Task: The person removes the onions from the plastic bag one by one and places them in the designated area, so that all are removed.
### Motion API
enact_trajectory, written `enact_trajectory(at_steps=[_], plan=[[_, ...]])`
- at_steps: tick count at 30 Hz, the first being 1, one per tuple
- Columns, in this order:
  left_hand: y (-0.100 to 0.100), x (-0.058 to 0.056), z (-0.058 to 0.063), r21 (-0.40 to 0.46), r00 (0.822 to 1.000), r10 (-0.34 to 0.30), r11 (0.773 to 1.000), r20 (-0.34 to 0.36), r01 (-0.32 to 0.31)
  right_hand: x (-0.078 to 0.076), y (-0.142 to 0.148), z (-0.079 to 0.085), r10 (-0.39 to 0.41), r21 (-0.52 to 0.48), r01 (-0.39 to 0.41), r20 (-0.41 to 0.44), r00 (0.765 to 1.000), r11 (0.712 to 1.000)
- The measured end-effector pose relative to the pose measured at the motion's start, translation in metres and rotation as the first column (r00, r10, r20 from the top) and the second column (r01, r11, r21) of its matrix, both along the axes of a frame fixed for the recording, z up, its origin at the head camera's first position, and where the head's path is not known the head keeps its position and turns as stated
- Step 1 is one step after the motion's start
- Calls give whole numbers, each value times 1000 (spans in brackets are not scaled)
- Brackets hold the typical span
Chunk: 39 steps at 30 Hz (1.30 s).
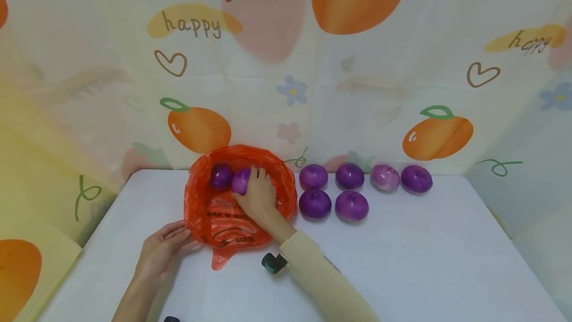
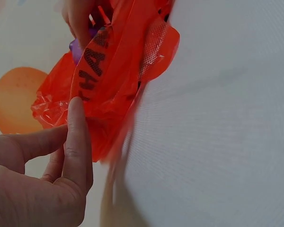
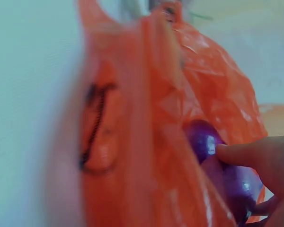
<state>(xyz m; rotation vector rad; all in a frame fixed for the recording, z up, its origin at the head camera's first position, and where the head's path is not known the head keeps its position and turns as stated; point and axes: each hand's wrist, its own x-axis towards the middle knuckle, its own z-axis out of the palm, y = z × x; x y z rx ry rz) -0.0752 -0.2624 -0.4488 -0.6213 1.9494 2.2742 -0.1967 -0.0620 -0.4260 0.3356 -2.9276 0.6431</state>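
A red plastic bag (image 1: pixel 241 240) lies with its mouth spread wide on the white table. My right hand (image 1: pixel 258 193) reaches into it and grips a purple onion (image 1: pixel 240 181), partly hidden by the fingers. Beside that onion, inside the bag, is a darker purple onion (image 1: pixel 221 177); in the right wrist view the bag's side covers part of the held onion (image 3: pixel 236 187). At the bag's near left edge, my left hand (image 1: pixel 163 247) pinches the plastic between thumb and fingers (image 2: pixel 76 146).
Several purple onions, among them a paler one (image 1: pixel 385 178), stand in two rows right of the bag. A printed cloth (image 1: pixel 321 93) hangs behind the table (image 1: pixel 402 257). A small dark object (image 1: pixel 272 263) shows at the right wrist.
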Motion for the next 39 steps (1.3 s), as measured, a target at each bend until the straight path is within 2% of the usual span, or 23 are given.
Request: enact_trajectory(at_steps=[8, 14, 22, 27, 34, 39], plan=[[1, -1, 3, -14, 1000, -7, 1000, -10, 7, 14, 10, 3, 122, -47, -122, 9, 992, 991], [2, -1, 0, 6, 1000, 7, 1000, -14, -7, 19, 25, 10, 253, -158, -246, 20, 967, 956], [3, 0, 1, -23, 1000, 7, 1000, 21, -7, 24, 58, 29, 341, -176, -336, 2, 940, 925], [4, 0, 0, -43, 998, 17, 999, 52, -15, 26, 82, 38, 338, -229, -332, -14, 941, 915], [5, -1, -1, -34, 999, 13, 999, 29, -12, 24, 121, 47, 318, -266, -333, -100, 943, 905], [4, 0, 0, -21, 999, 21, 1000, 42, -20, 24, 149, 49, 303, -309, -327, -123, 945, 893]])
